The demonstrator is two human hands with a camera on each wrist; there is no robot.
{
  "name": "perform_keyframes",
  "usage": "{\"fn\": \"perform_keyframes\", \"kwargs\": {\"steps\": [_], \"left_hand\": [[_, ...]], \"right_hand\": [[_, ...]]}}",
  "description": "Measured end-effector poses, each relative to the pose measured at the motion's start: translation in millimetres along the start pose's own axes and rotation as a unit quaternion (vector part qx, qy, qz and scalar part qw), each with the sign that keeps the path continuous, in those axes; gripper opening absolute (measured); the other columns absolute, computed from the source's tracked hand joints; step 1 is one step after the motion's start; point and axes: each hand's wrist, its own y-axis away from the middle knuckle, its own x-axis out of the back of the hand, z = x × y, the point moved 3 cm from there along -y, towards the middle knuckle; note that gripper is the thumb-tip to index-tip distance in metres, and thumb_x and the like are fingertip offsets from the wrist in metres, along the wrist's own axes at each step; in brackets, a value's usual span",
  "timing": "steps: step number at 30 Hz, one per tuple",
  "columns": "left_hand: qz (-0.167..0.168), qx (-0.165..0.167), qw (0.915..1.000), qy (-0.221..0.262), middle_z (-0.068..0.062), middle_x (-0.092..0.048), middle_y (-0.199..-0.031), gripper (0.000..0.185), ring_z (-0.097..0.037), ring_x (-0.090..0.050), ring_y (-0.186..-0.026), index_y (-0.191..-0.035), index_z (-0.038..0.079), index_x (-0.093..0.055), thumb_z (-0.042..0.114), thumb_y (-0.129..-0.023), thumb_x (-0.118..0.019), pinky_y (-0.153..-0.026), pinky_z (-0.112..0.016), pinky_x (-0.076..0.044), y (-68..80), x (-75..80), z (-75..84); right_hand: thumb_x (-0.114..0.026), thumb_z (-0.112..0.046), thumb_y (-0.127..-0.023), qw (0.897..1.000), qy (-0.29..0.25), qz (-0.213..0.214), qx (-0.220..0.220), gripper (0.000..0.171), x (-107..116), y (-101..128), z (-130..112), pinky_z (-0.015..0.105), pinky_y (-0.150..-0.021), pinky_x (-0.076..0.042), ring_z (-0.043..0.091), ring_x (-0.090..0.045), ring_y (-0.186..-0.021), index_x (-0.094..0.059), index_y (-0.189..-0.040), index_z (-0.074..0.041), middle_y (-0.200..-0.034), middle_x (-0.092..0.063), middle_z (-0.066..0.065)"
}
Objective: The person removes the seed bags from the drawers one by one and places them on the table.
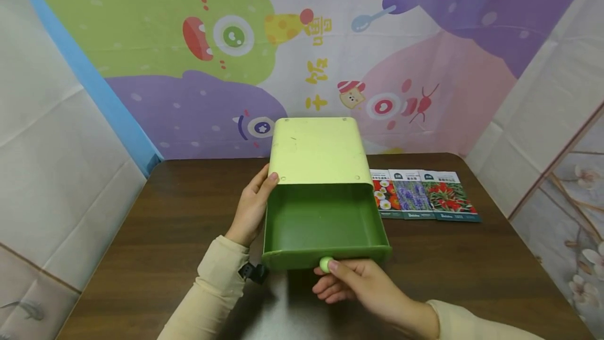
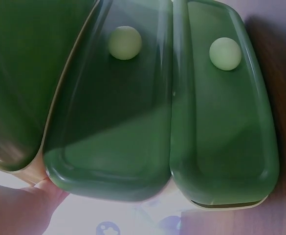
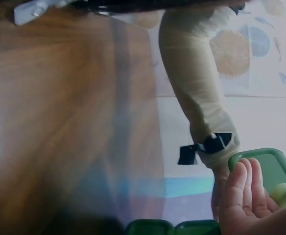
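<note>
Head view: light green cabinet (image 1: 313,148) stands mid-table on the dark wooden table (image 1: 141,256); its dark green drawer (image 1: 323,222) is drawn well out toward the person, interior bare as far as can be seen. Left hand (image 1: 250,206) rests against the cabinet's left side, fingers fairly straight along the wall, thumb up at the top front corner; it braces rather than grips. Right hand (image 1: 351,282) sits at the drawer front, thumb and curled fingers pinching the pale round knob (image 1: 325,264).

Right wrist view: knob (image 3: 282,193) lies against the fingers (image 3: 240,188), with the left forearm's cream sleeve (image 3: 194,88) beyond. Left wrist view: two dark green drawer fronts (image 2: 221,112), each with a pale knob, fill the frame; which is the open one cannot be told, and only a blurred bit of the hand shows at lower left.

Three seed packets (image 1: 424,193) lie in a row on the table, just beside the cabinet's right side, touching nothing held.

Judgement: step in hand is working the drawer by its knob, cabinet steadied. Drawer appears near full extension. Any further move calls for a straight pull or push along the drawer's run, with the left hand keeping the light cabinet from sliding or tipping forward.
</note>
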Motion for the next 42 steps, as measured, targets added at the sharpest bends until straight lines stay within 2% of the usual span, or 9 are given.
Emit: {"fn": "perform_keyframes", "kwargs": {"steps": [7,12,17,20,26,29,33,39,42], "left_hand": [[0.003,0.009,1.0,0.0,-0.002,-0.03,-0.16,0.067,-0.02,-0.025,-0.149,-0.155,0.015,-0.03,0.042,-0.099,-0.055,-0.122,-0.041,-0.024,-0.2,1.1,-2.0],[0.002,0.023,0.9995,0.019,-0.001,-0.031,-0.159,0.067,-0.02,-0.031,-0.146,-0.154,0.017,-0.031,0.043,-0.099,-0.056,-0.117,-0.044,-0.034,0.6,0.3,-1.9],[0.006,0.031,0.9993,0.021,0.001,-0.033,-0.158,0.066,-0.019,-0.033,-0.144,-0.154,0.019,-0.032,0.045,-0.098,-0.056,-0.114,-0.043,-0.036,1.0,0.6,-1.9],[0.0,0.029,0.9987,0.042,0.0,-0.034,-0.157,0.065,-0.019,-0.036,-0.142,-0.154,0.018,-0.032,0.043,-0.099,-0.056,-0.113,-0.044,-0.038,1.2,-0.1,-1.8],[0.002,0.02,0.9986,0.049,-0.003,-0.03,-0.159,0.065,-0.021,-0.024,-0.148,-0.154,0.013,-0.031,0.037,-0.1,-0.056,-0.122,-0.045,-0.021,1.0,-1.6,-0.7],[0.002,0.02,0.9986,0.048,-0.004,-0.029,-0.16,0.064,-0.022,-0.022,-0.149,-0.154,0.012,-0.03,0.036,-0.1,-0.056,-0.123,-0.046,-0.019,0.7,-2.0,-0.2],[-0.008,0.026,0.997,0.072,-0.004,-0.029,-0.159,0.064,-0.02,-0.028,-0.146,-0.155,0.012,-0.028,0.034,-0.101,-0.054,-0.119,-0.043,-0.028,0.6,-2.5,0.6],[-0.026,0.027,0.9912,0.127,-0.004,-0.03,-0.158,0.061,-0.016,-0.035,-0.141,-0.155,0.009,-0.025,0.027,-0.103,-0.05,-0.105,-0.023,-0.042,0.7,-2.8,1.8],[-0.025,0.026,0.9894,0.141,-0.006,-0.033,-0.156,0.06,-0.018,-0.041,-0.137,-0.155,0.008,-0.026,0.026,-0.103,-0.05,-0.098,-0.018,-0.047,0.8,-2.6,2.3]], "right_hand": [[-0.049,-0.035,-0.103,1.0,0.004,0.016,0.004,0.051,2,-8,-14,0.031,-0.08,-0.06,0.014,-0.072,-0.089,-0.061,-0.12,0.013,-0.096,-0.075,0.005],[-0.049,-0.036,-0.103,1.0,0.014,0.02,0.009,0.052,5,-15,-21,0.033,-0.082,-0.06,0.016,-0.072,-0.089,-0.061,-0.119,0.013,-0.095,-0.075,0.006],[-0.051,-0.039,-0.102,0.999,0.021,0.04,0.006,0.054,12,-29,-25,0.036,-0.083,-0.06,0.017,-0.072,-0.089,-0.061,-0.119,0.012,-0.095,-0.075,0.007],[-0.051,-0.04,-0.102,0.998,0.023,0.054,0.004,0.056,17,-39,-26,0.036,-0.083,-0.06,0.017,-0.072,-0.088,-0.061,-0.12,0.012,-0.094,-0.075,0.007],[-0.052,-0.041,-0.101,0.997,0.025,0.078,0.01,0.057,25,-54,-30,0.041,-0.087,-0.059,0.019,-0.073,-0.089,-0.062,-0.121,0.011,-0.093,-0.075,0.006],[-0.051,-0.04,-0.102,0.996,0.027,0.081,0.018,0.056,27,-59,-32,0.039,-0.086,-0.059,0.019,-0.072,-0.089,-0.061,-0.121,0.012,-0.093,-0.075,0.007],[-0.051,-0.039,-0.102,0.996,0.027,0.086,0.021,0.058,29,-64,-35,0.035,-0.084,-0.06,0.017,-0.073,-0.088,-0.058,-0.123,0.015,-0.092,-0.075,0.006],[-0.05,-0.039,-0.103,0.995,0.023,0.094,0.015,0.06,32,-72,-37,0.037,-0.086,-0.059,0.016,-0.073,-0.086,-0.055,-0.126,0.016,-0.09,-0.075,0.005],[-0.049,-0.038,-0.103,0.995,0.015,0.099,0.01,0.059,32,-76,-39,0.039,-0.087,-0.059,0.015,-0.072,-0.085,-0.055,-0.127,0.015,-0.089,-0.074,0.003]]}}
